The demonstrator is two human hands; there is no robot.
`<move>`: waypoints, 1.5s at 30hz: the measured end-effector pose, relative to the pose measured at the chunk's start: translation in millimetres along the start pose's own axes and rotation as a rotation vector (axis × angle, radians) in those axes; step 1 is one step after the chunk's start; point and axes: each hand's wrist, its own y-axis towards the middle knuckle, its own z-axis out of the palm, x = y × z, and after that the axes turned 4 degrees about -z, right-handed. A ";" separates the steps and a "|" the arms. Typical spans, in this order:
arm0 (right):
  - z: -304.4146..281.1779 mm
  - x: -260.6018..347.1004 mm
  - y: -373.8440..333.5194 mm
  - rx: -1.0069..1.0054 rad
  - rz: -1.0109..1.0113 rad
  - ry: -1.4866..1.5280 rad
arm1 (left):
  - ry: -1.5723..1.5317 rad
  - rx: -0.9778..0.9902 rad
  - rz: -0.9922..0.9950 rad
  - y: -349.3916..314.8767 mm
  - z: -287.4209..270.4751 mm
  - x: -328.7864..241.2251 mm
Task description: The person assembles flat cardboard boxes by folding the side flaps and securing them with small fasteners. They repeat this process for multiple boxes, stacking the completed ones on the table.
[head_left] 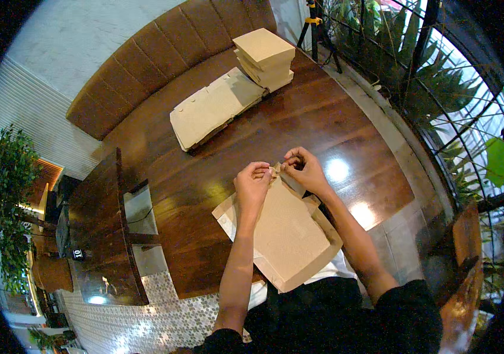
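Observation:
A brown cardboard box blank [290,236], partly folded, lies at the table's near edge and reaches toward my lap. Some of its side flaps stand up and others stick out at the left. At its far corner, my left hand [254,182] pinches a small cardboard flap between thumb and fingers. Close beside it on the right, my right hand [304,170] has its thumb and fingertips bent together at the same corner. The fingertips partly cover the flap there.
Farther off on the brown wooden table [299,124] lies a pile of flat cardboard blanks [210,109]. A taller stack of cardboard boxes [268,56] stands behind it. A brown padded bench [163,50] curves along the back, and another table [101,236] is at the left.

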 end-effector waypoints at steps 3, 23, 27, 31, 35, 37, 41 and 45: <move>0.6 -0.3 -0.6 0.004 0.038 0.048 | 0.020 0.008 -0.023 -0.1 1.5 3.1; 0.6 8.2 1.0 -0.028 0.080 0.069 | 0.642 0.122 0.398 8.1 -24.3 -24.2; 0.1 2.4 2.1 -0.039 0.054 0.047 | 0.768 -0.036 0.712 17.2 -30.4 -33.5; 0.5 2.7 2.0 -0.050 0.136 0.150 | 0.308 0.192 0.227 25.6 -34.6 -29.5; -0.3 5.6 0.9 -0.062 0.123 0.141 | 0.269 0.166 0.254 17.6 -29.7 -16.9; -1.3 7.2 0.2 -0.053 0.114 0.137 | 0.293 0.219 0.327 17.6 -30.2 -13.3; -2.2 12.1 1.5 -0.034 0.146 0.204 | 0.486 0.190 0.654 18.9 -31.0 -11.4; -5.1 17.2 -0.5 0.010 0.137 0.209 | 0.559 0.200 0.735 19.1 -30.8 -10.3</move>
